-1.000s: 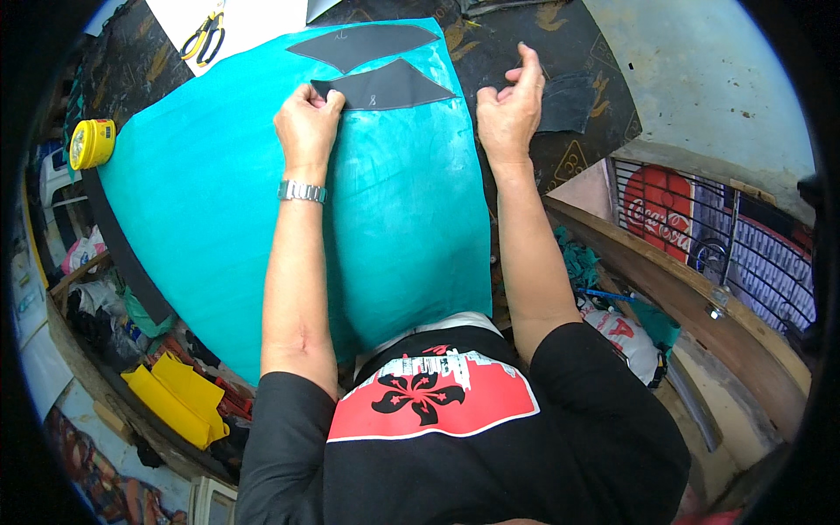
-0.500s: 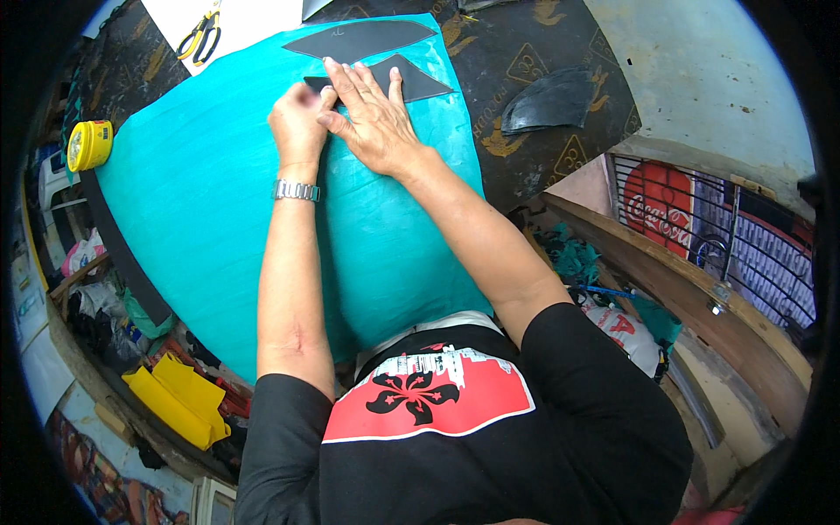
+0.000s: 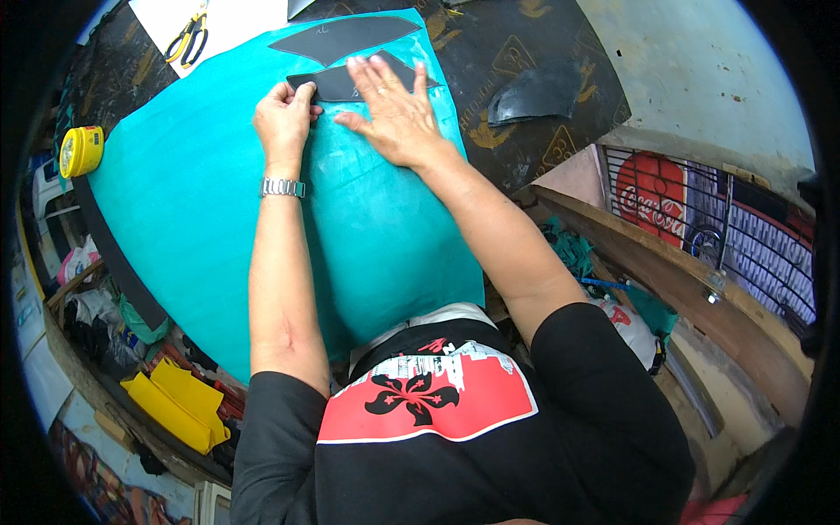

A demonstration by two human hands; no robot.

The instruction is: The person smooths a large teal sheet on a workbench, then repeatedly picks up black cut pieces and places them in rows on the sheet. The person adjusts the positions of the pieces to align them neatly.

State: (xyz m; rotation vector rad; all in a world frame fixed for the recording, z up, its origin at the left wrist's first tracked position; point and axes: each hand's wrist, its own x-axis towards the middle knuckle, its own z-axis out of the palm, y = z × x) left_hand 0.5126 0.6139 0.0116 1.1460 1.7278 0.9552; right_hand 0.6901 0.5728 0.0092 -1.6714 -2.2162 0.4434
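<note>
On a teal sheet [image 3: 201, 184] lie two flat black pattern pieces with pointed ends. The nearer pattern piece [image 3: 337, 86] is under both hands. My left hand [image 3: 284, 118], with a metal watch at the wrist, is closed at its left tip, thumb and fingers pinching the edge. Spread and flat, my right hand [image 3: 394, 114] presses on the right part of the same piece and covers some of it. Just beyond, the other pattern piece [image 3: 346, 38] lies untouched, with a pale outline around it.
Yellow-handled scissors or pliers [image 3: 187, 39] lie on white paper at the back left. A round yellow tin [image 3: 82, 151] sits at the sheet's left edge. Curved dark pieces [image 3: 535, 94] rest on the patterned black tabletop [image 3: 490, 44] to the right. Folded yellow material [image 3: 179, 402] lies below left.
My right hand has slid right over the nearer piece, fingers spread wider. My left hand has shifted to the piece's left tip, uncovering more of it. The whole view has moved slightly.
</note>
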